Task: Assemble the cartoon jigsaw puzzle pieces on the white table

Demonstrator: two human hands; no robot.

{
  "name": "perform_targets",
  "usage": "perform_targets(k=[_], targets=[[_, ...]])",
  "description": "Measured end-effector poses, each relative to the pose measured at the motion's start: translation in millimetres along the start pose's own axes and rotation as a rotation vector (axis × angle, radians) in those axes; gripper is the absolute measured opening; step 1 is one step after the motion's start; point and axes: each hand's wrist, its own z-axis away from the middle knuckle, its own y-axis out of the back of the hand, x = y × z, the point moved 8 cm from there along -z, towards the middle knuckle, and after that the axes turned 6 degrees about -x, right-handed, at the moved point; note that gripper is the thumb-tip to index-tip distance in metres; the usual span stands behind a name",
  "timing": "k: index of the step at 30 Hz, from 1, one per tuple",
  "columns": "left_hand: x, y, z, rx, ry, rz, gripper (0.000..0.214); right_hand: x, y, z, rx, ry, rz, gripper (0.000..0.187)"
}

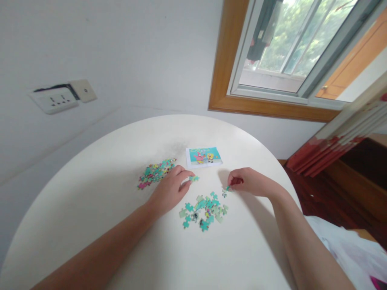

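Observation:
My left hand (172,187) rests on the table with thumb and index finger closing at the edge of a small teal-and-green puzzle piece (195,178). Between the fingertips of my right hand (246,182) is a teal puzzle piece (227,188), pinched just above a pale, patterned piece (224,194). Loose teal and pale green puzzle pieces (204,209) lie spread out nearer to me, between my forearms. Left of my left hand is a denser pile of mixed-colour pieces (154,172), partly covered by that hand.
A picture card (204,157) with two cartoon figures lies beyond my hands. Everything is on a round white table (121,249) against a white wall with a socket (56,100). A window (272,80) and red-and-white curtain (332,145) are on the right.

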Motion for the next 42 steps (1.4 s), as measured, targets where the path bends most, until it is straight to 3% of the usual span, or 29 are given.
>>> perform_targets(k=[9,14,26,30,36,42], targets=[[-1.1,-0.5,-0.3,0.007,0.0,-0.001,0.023,9.2,-4.3,0.4,-0.023,-0.05,0.027,0.015],[-1.4,-0.7,0.0,0.007,-0.005,-0.003,0.024,7.8,0.0,3.3,-0.001,-0.077,0.134,0.017],[-1.7,-0.1,-0.5,0.004,0.022,0.003,0.024,4.2,-4.4,4.1,-0.051,-0.06,0.089,0.02],[0.0,1.2,-0.4,-0.01,0.028,0.003,0.024,-0.6,0.2,6.2,-0.005,-0.063,0.129,0.02],[1.3,1.5,0.2,-0.004,0.009,0.018,0.023,-26.9,-6.6,2.0,0.056,0.089,0.133,0.024],[2.7,1.6,0.6,-0.001,-0.016,-0.001,0.023,-63.8,-34.2,-1.6,-0.044,0.304,0.089,0.023]])
